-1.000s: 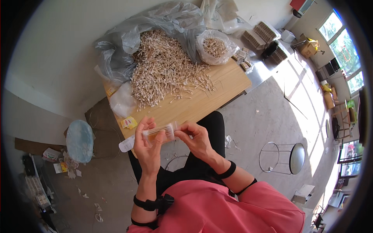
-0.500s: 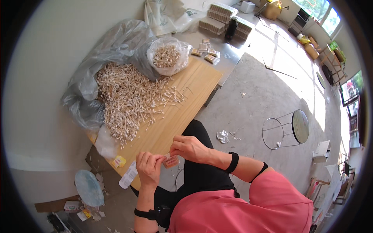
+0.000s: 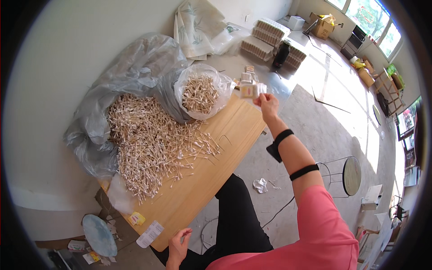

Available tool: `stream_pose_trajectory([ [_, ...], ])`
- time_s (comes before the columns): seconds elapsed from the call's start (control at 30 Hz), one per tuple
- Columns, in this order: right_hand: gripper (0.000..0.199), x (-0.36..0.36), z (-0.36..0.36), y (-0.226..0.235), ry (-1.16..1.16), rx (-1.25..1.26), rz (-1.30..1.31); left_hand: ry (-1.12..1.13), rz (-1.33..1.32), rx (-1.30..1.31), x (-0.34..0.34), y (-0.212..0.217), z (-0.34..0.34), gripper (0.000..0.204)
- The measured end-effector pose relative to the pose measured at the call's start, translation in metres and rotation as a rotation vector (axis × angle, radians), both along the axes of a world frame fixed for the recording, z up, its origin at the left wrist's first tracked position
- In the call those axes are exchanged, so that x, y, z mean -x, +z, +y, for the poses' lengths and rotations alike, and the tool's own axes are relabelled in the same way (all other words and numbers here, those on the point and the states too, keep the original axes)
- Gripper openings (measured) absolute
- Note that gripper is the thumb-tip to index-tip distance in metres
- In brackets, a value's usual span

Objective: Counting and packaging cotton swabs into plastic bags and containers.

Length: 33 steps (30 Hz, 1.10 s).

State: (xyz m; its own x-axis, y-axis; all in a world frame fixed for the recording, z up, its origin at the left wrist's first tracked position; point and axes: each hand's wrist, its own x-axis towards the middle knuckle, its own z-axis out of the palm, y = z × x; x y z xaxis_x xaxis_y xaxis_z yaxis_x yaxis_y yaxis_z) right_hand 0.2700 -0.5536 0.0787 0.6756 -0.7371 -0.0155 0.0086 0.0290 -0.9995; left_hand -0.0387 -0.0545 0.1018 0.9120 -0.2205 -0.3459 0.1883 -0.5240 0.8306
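Observation:
My right hand (image 3: pixel 267 105) reaches out over the far right end of the wooden board. Its fingers pinch the edge of a small clear plastic packet (image 3: pixel 247 91) with a yellowish label, held beside a few similar small packs (image 3: pixel 247 77) on the metal tabletop. My left hand (image 3: pixel 178 245) is low by the board's near edge, fingers loosely bent and apart, with nothing seen in it. A big heap of cotton swabs (image 3: pixel 144 144) with wooden sticks covers the board's left side. More swabs fill an open clear plastic bag (image 3: pixel 199 92) behind it.
A printed card strip (image 3: pixel 150 234) and a yellow packet (image 3: pixel 136 218) lie at the board's near corner. A dark bottle (image 3: pixel 281 53) stands by stacked bundles (image 3: pixel 265 38) at the back. On the floor are a round stool (image 3: pixel 351 176) and crumpled plastic (image 3: pixel 260 185).
My hands were together near my lap, holding a small pack. The right has moved far forward to the small packs; the left has let go and dropped back lower. The view has shifted too.

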Motion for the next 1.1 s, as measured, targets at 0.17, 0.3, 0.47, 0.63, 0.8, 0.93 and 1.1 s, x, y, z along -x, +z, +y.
stream_pose_trajectory([
  [0.17, 0.029, -0.065, -0.027, -0.031, 0.013, 0.212, 0.233, 0.147, 0.004, -0.025, -0.003, 0.004, 0.006, 0.017],
  [0.3, 0.021, -0.015, -0.002, -0.062, 0.241, 0.075, 0.091, 0.327, -0.262, -0.22, -0.035, 0.007, 0.031, 0.015],
  [0.47, 0.02, 0.102, 0.072, -0.057, 0.573, 0.241, 0.159, 0.975, -0.348, -0.435, -0.066, -0.045, 0.141, 0.027],
  [0.63, 0.017, 0.208, 0.124, -0.037, 0.744, 0.22, 0.251, 1.015, -0.165, -0.608, -0.095, -0.066, 0.185, 0.046],
  [0.8, 0.016, 0.27, 0.151, -0.015, 0.741, 0.165, 0.314, 0.92, -0.1, -0.717, -0.122, -0.07, 0.175, 0.025],
  [0.93, 0.016, 0.292, 0.169, -0.001, 0.758, 0.168, 0.344, 0.909, -0.417, -0.675, -0.111, -0.061, 0.185, 0.01],
  [1.1, 0.016, 0.302, 0.22, 0.017, 0.815, 0.174, 0.314, 0.805, -0.809, -0.413, -0.097, -0.025, 0.202, 0.01],
])
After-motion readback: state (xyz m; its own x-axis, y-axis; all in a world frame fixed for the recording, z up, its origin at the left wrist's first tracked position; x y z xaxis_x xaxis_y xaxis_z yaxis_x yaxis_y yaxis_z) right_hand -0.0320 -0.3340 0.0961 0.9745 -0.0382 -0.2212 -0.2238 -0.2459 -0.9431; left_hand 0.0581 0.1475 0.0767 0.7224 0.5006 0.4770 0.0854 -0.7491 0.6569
